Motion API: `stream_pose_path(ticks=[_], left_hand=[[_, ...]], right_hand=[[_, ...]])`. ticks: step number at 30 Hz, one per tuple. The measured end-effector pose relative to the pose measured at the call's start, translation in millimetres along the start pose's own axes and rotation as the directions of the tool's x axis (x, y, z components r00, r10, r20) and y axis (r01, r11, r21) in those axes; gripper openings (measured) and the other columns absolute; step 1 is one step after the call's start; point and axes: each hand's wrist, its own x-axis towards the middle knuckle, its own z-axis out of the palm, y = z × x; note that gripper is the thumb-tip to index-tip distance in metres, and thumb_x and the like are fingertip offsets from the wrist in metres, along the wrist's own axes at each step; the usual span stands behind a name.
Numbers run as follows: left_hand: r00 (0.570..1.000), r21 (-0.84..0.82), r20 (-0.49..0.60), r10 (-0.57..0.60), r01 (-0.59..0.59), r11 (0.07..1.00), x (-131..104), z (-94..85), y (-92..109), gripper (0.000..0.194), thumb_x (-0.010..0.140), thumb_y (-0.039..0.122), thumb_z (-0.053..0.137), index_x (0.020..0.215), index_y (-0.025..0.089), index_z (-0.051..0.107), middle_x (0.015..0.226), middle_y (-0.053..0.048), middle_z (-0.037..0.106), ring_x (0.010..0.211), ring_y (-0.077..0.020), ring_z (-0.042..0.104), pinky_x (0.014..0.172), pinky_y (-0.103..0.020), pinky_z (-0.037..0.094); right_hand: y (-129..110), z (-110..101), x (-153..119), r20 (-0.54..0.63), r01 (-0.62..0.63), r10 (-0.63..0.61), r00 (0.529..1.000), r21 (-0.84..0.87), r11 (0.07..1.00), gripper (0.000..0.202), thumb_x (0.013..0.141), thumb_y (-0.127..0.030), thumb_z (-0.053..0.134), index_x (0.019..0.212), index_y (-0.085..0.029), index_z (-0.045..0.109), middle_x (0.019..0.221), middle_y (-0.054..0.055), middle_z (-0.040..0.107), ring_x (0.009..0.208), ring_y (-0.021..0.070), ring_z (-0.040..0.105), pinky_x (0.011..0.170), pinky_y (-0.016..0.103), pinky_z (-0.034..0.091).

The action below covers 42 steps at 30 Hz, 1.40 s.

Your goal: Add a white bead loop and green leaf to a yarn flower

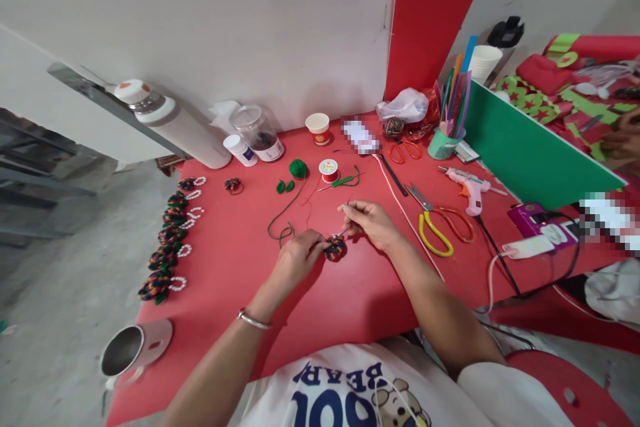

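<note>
A small dark multicoloured knitted piece [335, 249] is near the middle of the red table [295, 290]. My left hand [303, 253] pinches its upper left edge. My right hand [367, 221] is closed at its upper right, with a thin tool between the fingers that reaches the piece. Thin red thread runs from there toward a red spool [329, 171] with a white top. Left of the spool lie a green yarn ball [299, 169] and small green leaf shapes [285, 186]. A green-handled hook [343, 181] rests just below the spool.
Finished-looking knitted pieces with bead loops [170, 235] line the left edge above a metal mug [137, 350]. Scissors [433, 220], a pink glue gun [470, 188] and a cable are at the right. A tall flask [175, 123], jar [257, 133] and paper cup [319, 129] stand behind.
</note>
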Motion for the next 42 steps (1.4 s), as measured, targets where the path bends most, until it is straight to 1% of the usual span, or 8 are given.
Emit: stream_pose_path(ticks=[6,11,15,20,24,32,36,42], left_hand=[[0.940,-0.380,0.206,-0.271,0.332,0.863,-7.9,14.2,9.8,0.040,0.088,0.048,0.058,0.066,0.015,0.061,0.057,0.000,0.056,0.051,-0.0107,0.045,0.052,-0.024,0.032],[0.808,-0.684,0.355,-0.470,0.567,0.459,-9.4,17.6,13.4,0.033,0.070,0.044,0.076,0.072,0.013,0.065,0.048,0.004,0.052,0.036,-0.0047,0.029,0.041,-0.023,0.021],[0.735,-0.762,0.524,-0.431,0.630,0.150,-9.1,13.4,12.5,0.032,0.066,0.035,0.080,0.062,0.016,0.054,0.037,0.009,0.037,0.030,-0.0036,0.023,0.036,-0.021,0.015],[0.644,-0.732,0.642,-0.417,0.676,-0.084,-8.5,11.4,11.6,0.030,0.073,0.026,0.072,0.061,0.018,0.046,0.039,0.010,0.035,0.028,-0.0025,0.022,0.033,-0.018,0.011],[0.625,-0.750,0.636,-0.452,0.639,-0.171,-8.9,7.8,14.0,0.033,0.080,0.023,0.064,0.058,0.019,0.041,0.036,0.010,0.029,0.026,-0.0029,0.022,0.031,-0.017,0.012],[0.622,-0.860,0.504,-0.599,0.431,-0.275,-8.4,-2.9,29.0,0.009,0.085,0.012,0.054,0.077,0.015,0.058,0.037,0.011,0.033,0.027,-0.0031,0.022,0.031,-0.014,0.014],[0.631,-0.889,0.418,-0.654,0.432,-0.151,-5.8,1.6,32.9,0.022,0.086,0.020,0.056,0.065,0.018,0.052,0.034,0.010,0.030,0.026,-0.0046,0.021,0.032,-0.019,0.015],[0.685,-0.880,0.381,-0.621,0.474,-0.017,-7.9,12.7,26.2,0.046,0.079,0.033,0.065,0.046,0.021,0.037,0.030,0.006,0.027,0.027,-0.0048,0.022,0.035,-0.022,0.014]], right_hand=[[2.9,6.5,-2.1,0.049,0.029,-0.030,0.998,0.008,1.000,0.039,0.074,-0.051,0.080,0.090,-0.016,0.070,0.065,-0.002,0.065,0.053,0.0092,0.063,0.049,0.019,0.051],[2.0,12.2,-6.5,0.124,0.061,-0.055,0.991,-0.047,0.997,0.038,0.076,-0.051,0.078,0.088,-0.016,0.071,0.066,-0.002,0.064,0.053,0.0076,0.058,0.053,0.019,0.049],[1.2,14.4,-9.0,0.145,0.095,-0.075,0.987,-0.138,0.986,0.035,0.079,-0.051,0.074,0.086,-0.016,0.071,0.062,-0.003,0.062,0.049,0.0073,0.051,0.049,0.020,0.043],[0.2,14.3,-10.7,0.167,0.184,-0.137,0.976,-0.313,0.932,0.026,0.083,-0.041,0.070,0.090,-0.016,0.071,0.062,-0.003,0.063,0.052,0.0091,0.052,0.054,0.022,0.042],[1.3,13.3,-12.3,0.219,0.327,-0.244,0.945,-0.586,0.742,0.010,0.083,-0.026,0.067,0.082,-0.018,0.073,0.081,0.002,0.074,0.073,0.0134,0.064,0.070,0.024,0.046],[1.3,18.6,-21.7,0.469,0.515,-0.220,0.855,-0.813,0.272,0.015,0.090,-0.019,0.064,0.079,-0.021,0.074,0.077,0.003,0.072,0.068,0.0138,0.060,0.063,0.025,0.035],[7.3,29.0,-24.1,0.589,0.629,-0.226,0.776,-0.752,0.197,0.018,0.094,-0.016,0.057,0.092,-0.020,0.074,0.095,0.006,0.075,0.082,0.0167,0.065,0.070,0.026,0.039],[7.5,31.3,-26.1,0.514,0.572,-0.279,0.811,-0.796,0.196,0.015,0.093,-0.020,0.059,0.085,-0.018,0.072,0.084,0.005,0.074,0.074,0.0175,0.064,0.065,0.028,0.037]])
